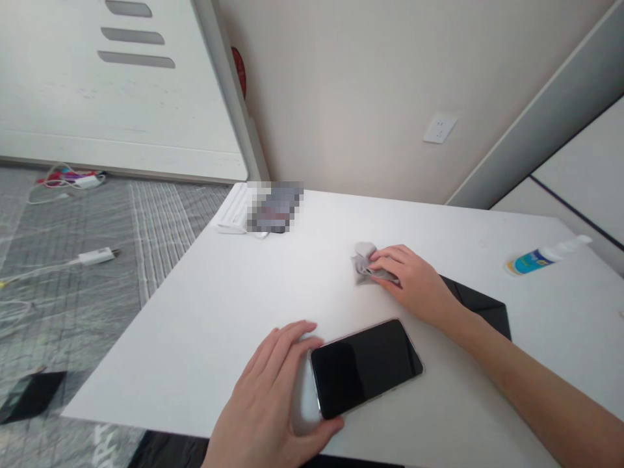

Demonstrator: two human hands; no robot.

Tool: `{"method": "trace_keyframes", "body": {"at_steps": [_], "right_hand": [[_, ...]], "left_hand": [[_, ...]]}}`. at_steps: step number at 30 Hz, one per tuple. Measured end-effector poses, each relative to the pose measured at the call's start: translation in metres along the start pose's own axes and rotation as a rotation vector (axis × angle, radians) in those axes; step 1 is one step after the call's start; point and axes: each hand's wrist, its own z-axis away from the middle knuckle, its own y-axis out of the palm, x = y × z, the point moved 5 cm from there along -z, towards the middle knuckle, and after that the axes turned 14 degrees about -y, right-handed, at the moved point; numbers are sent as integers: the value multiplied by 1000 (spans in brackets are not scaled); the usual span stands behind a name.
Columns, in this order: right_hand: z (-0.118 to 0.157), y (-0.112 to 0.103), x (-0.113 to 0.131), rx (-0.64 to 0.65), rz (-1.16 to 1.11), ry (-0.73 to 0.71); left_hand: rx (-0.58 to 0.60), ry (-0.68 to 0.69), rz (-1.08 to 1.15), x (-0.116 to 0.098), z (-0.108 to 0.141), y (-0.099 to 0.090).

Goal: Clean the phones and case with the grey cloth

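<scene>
Resting at the near edge of the white table, the left hand cups the short end of a black smartphone, fingers curved over the top corner and thumb tucked under the lower one, so the phone lies flat, screen up and dark, steadied rather than lifted. Further in, the right hand lies palm down with its fingers pressed together on a small crumpled grey cloth, pinning it to the tabletop well apart from the phone. Under the right wrist a black sleeve or case lies flat. Off to the right a small spray bottle with a blue label lies on its side. At the far edge sit a white power strip and a blurred-out object.

It looks like the gathering-up step of a screen wipe: cloth just taken, phone braced. The next move calls for carrying the cloth to the glass while the left hand keeps the phone from sliding.
</scene>
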Motion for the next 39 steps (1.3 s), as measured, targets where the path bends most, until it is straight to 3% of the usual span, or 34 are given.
{"method": "trace_keyframes", "body": {"at_steps": [2,5,8,10,12,15,21,25,30,35,39], "right_hand": [[0,-5,5,-69,39,7],[4,-5,45,-108,33,-61],[11,13,98,31,-72,-319],[18,26,114,177,-104,-459],[23,31,106,260,-70,-449],[24,27,83,242,19,-302],[23,22,107,246,-95,-462],[19,14,92,180,43,-312],[17,14,104,195,-71,-524],[17,9,75,134,49,-319],[20,20,103,231,-80,-454]], "left_hand": [[-44,-29,-15,0,-1,2],[-148,-70,-65,-2,-2,4],[-223,-96,-112,-3,-1,5],[-236,-99,-129,-3,-1,6],[-227,-107,-122,-3,0,6],[-211,-135,-100,-2,0,6],[-227,-104,-117,-4,-2,4],[-221,-127,-119,-2,-2,4],[-216,-122,-123,-1,0,5],[-216,-144,-126,3,0,6],[-222,-96,-130,3,0,8]]}}
